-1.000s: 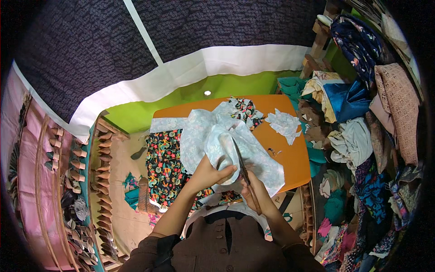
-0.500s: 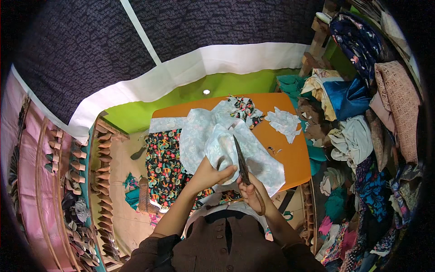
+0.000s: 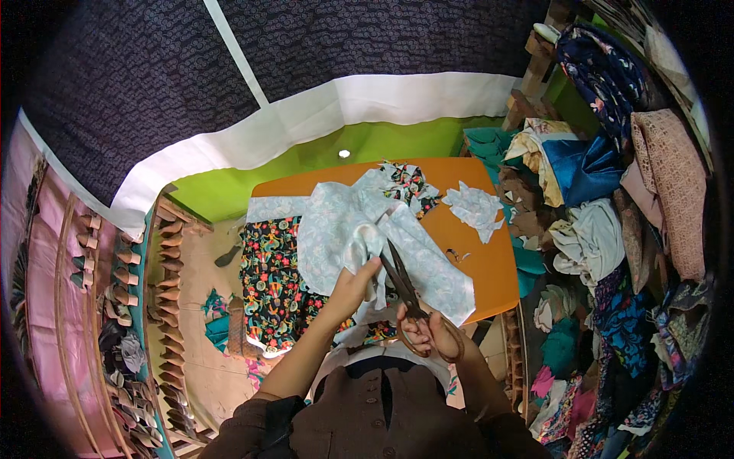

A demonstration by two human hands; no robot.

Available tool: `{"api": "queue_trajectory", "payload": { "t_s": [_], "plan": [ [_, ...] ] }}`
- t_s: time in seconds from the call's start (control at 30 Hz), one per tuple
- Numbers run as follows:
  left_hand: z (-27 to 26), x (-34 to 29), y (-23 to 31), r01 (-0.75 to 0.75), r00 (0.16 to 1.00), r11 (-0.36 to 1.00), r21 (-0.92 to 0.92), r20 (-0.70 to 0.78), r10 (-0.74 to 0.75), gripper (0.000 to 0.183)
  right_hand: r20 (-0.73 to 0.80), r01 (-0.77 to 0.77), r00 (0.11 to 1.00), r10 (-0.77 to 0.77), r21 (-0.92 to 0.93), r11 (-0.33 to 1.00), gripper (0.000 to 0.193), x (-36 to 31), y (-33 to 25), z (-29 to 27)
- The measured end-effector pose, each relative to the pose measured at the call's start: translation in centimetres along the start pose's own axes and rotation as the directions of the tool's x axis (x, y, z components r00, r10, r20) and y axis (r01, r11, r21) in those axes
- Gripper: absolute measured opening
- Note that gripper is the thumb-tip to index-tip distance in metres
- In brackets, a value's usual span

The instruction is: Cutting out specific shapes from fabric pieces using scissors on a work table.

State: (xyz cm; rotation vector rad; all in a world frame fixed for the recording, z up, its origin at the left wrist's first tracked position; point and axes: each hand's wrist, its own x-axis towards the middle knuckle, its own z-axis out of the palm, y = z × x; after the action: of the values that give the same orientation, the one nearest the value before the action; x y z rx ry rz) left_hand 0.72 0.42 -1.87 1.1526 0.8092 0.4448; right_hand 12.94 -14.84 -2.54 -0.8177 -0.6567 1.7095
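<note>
My left hand [image 3: 355,289] pinches a raised fold of pale cloth [image 3: 327,229], which looks like the wrong side of a printed fabric. To its right, my right hand [image 3: 425,332] grips large dark metal scissors [image 3: 404,281], with fingers and thumb in the handle loops. The handles are spread and the blades are apart, pointing away from me beside the held fold. Whether cloth lies between the blades I cannot make out. Black floral cloth [image 3: 269,279] lies under and left of the pale piece.
Beneath the cloth stands an orange table [image 3: 493,264] with pale fabric scraps [image 3: 475,208] on its right. Piled fabrics [image 3: 592,237] crowd the right side. Racks of wooden shoe-last-like shapes [image 3: 172,302] line the left. A dark patterned curtain [image 3: 367,38] hangs beyond.
The scissors' handles and blades have spread apart, and the tips now sit slightly lower and left. My left hand has shifted a little left and away from me, regripping the fold.
</note>
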Motion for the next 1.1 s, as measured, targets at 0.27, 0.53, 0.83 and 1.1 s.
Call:
{"api": "queue_trajectory", "payload": {
  "t_s": [0.27, 0.53, 0.83, 1.1],
  "plan": [
    [3.1, 0.4, 0.5, -0.185, 0.983, 0.973, -0.139, -0.042, 0.181, 0.040, 0.094, -0.095, 0.991, 0.096, -0.012, 0.995, 0.068, -5.0, 0.2, -4.8],
    [5.7, 1.6, -1.1, -0.139, 0.984, 0.980, -0.140, -0.128, 0.122, 0.045, -0.020, -0.120, 0.993, 0.119, -0.098, 0.988, 0.071, -5.6, -1.2, -6.5],
    [9.1, 0.6, 0.4, 0.044, 0.995, 0.989, 0.144, 0.084, -0.056, 0.053, -0.071, -0.045, 0.997, 0.036, -0.137, 0.990, 0.080, -5.7, -3.8, -7.4],
    [10.6, 0.8, 0.1, -0.073, 0.996, 0.990, 0.122, 0.067, 0.065, 0.047, -0.041, -0.103, 0.995, 0.096, -0.293, 0.951, 0.080, -6.7, -6.5, -8.3]
  ]
}}
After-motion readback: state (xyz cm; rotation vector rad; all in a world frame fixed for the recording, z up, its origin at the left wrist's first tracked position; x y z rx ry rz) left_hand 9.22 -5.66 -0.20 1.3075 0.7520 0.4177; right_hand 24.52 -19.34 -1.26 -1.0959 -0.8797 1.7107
